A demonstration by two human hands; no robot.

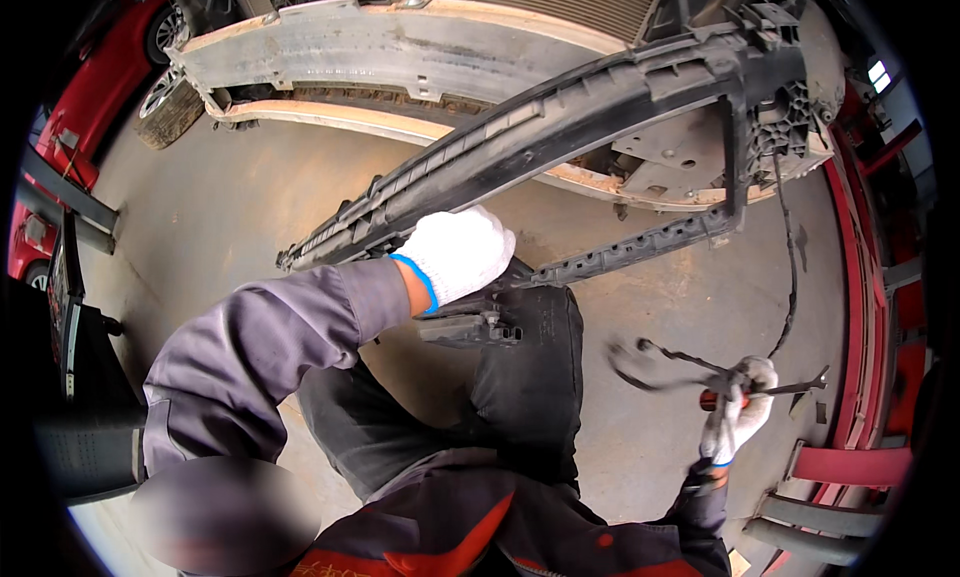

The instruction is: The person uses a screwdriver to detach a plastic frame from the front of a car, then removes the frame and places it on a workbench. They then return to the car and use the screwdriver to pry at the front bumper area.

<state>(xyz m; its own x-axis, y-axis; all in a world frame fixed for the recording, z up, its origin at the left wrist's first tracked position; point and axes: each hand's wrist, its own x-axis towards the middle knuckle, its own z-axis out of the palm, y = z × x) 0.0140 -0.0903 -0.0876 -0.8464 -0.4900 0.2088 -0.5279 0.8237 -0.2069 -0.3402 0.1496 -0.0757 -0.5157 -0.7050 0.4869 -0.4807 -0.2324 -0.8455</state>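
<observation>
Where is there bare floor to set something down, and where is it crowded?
Bare floor shows at left, bordered by the nearer wheel, the black frame and the left sleeve; another patch lies between the dark trousers and the right hand. It is crowded ahead, where the frame overlaps the metal beam in view, and around that hand's cables.

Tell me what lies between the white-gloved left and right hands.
In the head view, from left hand to right hand: the end of a black slotted plastic rail, a black-trousered knee, grey floor and a thin, dark cable.
</observation>
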